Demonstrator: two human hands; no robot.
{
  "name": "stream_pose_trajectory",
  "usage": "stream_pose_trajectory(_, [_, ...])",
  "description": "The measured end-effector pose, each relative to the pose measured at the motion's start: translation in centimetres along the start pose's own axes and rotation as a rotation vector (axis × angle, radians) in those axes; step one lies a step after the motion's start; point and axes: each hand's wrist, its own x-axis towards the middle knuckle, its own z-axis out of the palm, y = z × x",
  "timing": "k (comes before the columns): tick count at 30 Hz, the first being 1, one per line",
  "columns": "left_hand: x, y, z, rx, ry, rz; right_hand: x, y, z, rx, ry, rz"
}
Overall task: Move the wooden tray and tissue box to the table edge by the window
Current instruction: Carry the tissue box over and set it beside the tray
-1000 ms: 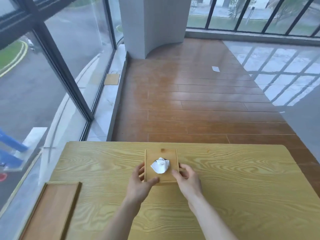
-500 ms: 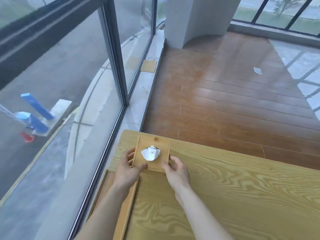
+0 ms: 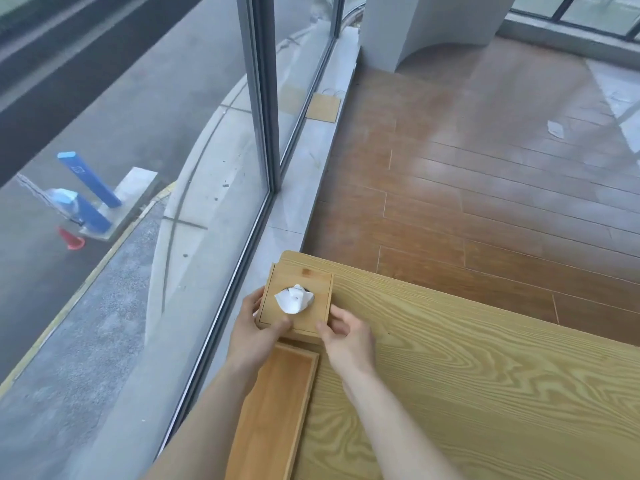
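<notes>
Gripping the tissue box between them, left hand and right hand clasp its sides.

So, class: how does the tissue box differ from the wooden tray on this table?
The tissue box is squarish and closed on top, with a white tissue poking out; the wooden tray is long, shallow, open and empty. Both hands grip the box; the tray lies free. Both are light wood, at the window-side edge.
</notes>
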Motion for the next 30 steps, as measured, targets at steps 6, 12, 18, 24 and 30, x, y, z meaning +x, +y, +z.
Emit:
stream_pose_trajectory(6, [1.8,0.0,-0.1,0.02,-0.021,0.038,1.6,-0.7,0.5,0.008,-0.011,-0.014])
stream_pose_trajectory(12, [3.8,0.7,0.1,0.018,-0.062,0.045,3.4,-1.2,0.8,-0.018,0.037,0.0])
stream_pose_trajectory(18, [5.2,1.2,0.5,0.05,-0.065,0.072,4.8,-1.6,1.2,-0.026,0.065,-0.001])
stream_pose_trajectory(24, [6.3,2.0,1.0,0.063,-0.063,0.081,5.6,-2.2,1.3,-0.022,0.073,-0.002])
stream_pose_trajectory(30, [6.6,2.2,1.1,0.063,-0.062,0.083,6.2,-2.0,1.8,0.0,0.092,0.008])
